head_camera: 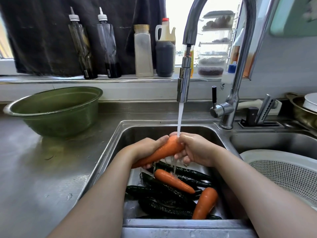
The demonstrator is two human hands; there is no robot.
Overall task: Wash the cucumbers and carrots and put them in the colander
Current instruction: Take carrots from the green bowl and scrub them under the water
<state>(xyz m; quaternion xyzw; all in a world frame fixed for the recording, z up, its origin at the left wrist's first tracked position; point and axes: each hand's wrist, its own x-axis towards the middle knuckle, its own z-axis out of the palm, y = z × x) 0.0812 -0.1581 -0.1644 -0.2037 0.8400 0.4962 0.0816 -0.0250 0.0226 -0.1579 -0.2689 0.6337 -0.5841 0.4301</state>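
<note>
Over the left sink basin [120, 140], both hands hold one orange carrot [163, 152] under running water from the tap [184, 83]. My left hand [147, 148] grips its thin lower end. My right hand [193, 148] wraps its thick top, where the stream lands. Below them in the basin lie two more carrots [173, 181] [205, 203] on top of several dark green cucumbers [161, 193]. A white colander [288, 172] sits in the right basin, and nothing shows in the part of it in view.
A green metal bowl [54, 109] stands on the steel counter to the left. Bottles [109, 47] and jars line the window ledge behind the sink. A knife block [260, 115] and stacked bowls [303, 109] sit at the back right.
</note>
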